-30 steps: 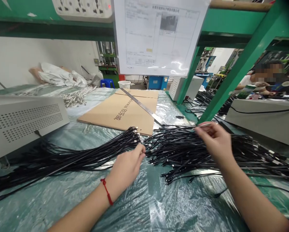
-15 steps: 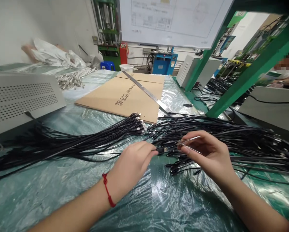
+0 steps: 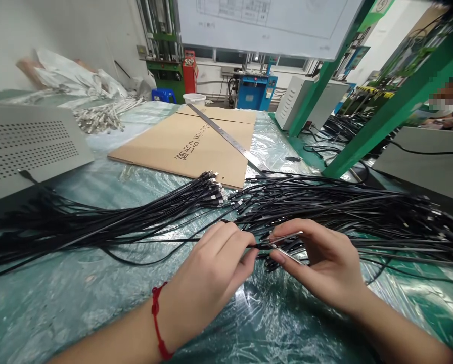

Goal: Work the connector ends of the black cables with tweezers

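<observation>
Slim black cable [image 3: 262,246] runs approx. L-to-R over green film-covered bench [image 3: 97,298], pinched in nearer L hand [image 3: 219,263] w/ dark plug end [image 3: 267,246] jutting R, toward thin silver metal tweezers [image 3: 290,255] held by R hand [image 3: 325,263], hands close but apart, tip contact unclear.

"erwin" and Chinese characters on the cardboard [image 3: 154,144]

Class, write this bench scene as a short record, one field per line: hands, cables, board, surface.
Left hand: pinching a black cable near its end; red bracelet at wrist
Right hand: holding a two-armed metal tool, tips near that end; contact unclear
Cable bundle: left side, metal connectors toward the middle
Cable pile: beyond the right hand
Cardboard: flat, metal ruler lying across it
Surface: green, plastic-covered
</observation>
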### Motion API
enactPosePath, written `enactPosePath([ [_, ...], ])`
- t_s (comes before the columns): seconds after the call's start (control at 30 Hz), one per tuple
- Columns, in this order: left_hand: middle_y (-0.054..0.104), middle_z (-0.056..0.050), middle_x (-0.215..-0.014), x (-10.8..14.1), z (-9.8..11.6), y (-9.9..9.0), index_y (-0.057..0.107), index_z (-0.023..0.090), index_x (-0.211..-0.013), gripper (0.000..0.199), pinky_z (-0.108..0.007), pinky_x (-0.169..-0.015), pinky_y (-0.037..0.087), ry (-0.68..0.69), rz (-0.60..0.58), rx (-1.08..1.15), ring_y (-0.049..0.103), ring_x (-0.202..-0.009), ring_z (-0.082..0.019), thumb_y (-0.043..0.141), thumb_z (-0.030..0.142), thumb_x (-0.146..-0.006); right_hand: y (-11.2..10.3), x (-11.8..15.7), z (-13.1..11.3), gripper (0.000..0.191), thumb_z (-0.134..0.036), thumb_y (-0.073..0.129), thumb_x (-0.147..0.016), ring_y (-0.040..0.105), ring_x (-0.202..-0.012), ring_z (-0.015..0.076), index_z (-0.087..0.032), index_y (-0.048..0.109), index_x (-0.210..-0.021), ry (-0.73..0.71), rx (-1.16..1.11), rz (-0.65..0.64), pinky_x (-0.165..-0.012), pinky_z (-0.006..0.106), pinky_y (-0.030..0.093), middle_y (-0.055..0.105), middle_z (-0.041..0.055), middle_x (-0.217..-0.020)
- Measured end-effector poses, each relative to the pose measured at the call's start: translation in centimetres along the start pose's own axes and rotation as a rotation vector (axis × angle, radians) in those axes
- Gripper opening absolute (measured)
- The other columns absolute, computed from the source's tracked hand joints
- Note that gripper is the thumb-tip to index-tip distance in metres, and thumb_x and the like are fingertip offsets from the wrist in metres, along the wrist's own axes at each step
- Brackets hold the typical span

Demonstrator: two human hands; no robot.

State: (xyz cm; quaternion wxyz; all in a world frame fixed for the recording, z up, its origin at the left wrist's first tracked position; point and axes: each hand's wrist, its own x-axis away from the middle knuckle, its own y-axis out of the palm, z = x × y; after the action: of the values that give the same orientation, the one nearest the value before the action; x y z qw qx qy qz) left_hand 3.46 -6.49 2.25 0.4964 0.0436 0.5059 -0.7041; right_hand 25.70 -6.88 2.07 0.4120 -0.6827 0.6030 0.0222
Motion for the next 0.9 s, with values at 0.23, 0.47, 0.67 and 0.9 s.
enactPosePath([
  [0.23, 0.053, -0.003, -0.086, 0.0, 0.1, 0.1, 0.059, 0.012, -0.098, 0.01, -0.033, -0.076, 0.043, 0.048, 0.019, -0.091, 0.048, -0.083, -0.017, 0.053, 0.005, -0.094, 0.4, 0.2, -0.3, 0.037, -0.006, 0.076, -0.077, 0.069, -0.091, 0.0177, -0.02, 0.064, -0.11, -0.222, 0.07, 0.021, -0.08, 0.032, 0.06, 0.071, 0.0047, -0.097],
  [0.47, 0.052, -0.003, -0.083, -0.1, 0.2, 0.2, 0.059, 0.011, -0.096, 0.011, -0.033, -0.072, 0.04, 0.071, 0.002, -0.116, 0.046, -0.081, -0.017, 0.052, 0.003, -0.094, 0.6, 0.2, -1.2, 0.031, -0.008, 0.075, -0.08, 0.071, -0.087, 0.0146, -0.019, 0.065, -0.107, -0.248, 0.174, 0.023, -0.079, 0.026, 0.06, 0.073, 0.0033, -0.095],
  [0.67, 0.051, -0.003, -0.084, 0.0, 0.2, 0.1, 0.059, 0.011, -0.097, 0.011, -0.033, -0.073, 0.04, 0.066, 0.011, -0.126, 0.045, -0.081, -0.017, 0.053, 0.003, -0.094, 0.8, 0.1, -1.2, 0.027, -0.011, 0.075, -0.081, 0.071, -0.085, 0.0139, -0.018, 0.065, -0.105, -0.263, 0.211, 0.04, -0.078, 0.024, 0.06, 0.073, 0.0031, -0.093],
  [0.9, 0.052, -0.002, -0.083, 0.1, 0.0, 0.3, 0.059, 0.012, -0.098, 0.01, -0.033, -0.071, 0.041, 0.075, -0.004, -0.115, 0.046, -0.08, -0.018, 0.052, 0.005, -0.095, 0.9, -0.1, -1.1, 0.024, -0.01, 0.074, -0.081, 0.072, -0.082, 0.0135, -0.018, 0.066, -0.103, -0.293, 0.233, 0.028, -0.077, 0.023, 0.061, 0.074, 0.0031, -0.09],
])
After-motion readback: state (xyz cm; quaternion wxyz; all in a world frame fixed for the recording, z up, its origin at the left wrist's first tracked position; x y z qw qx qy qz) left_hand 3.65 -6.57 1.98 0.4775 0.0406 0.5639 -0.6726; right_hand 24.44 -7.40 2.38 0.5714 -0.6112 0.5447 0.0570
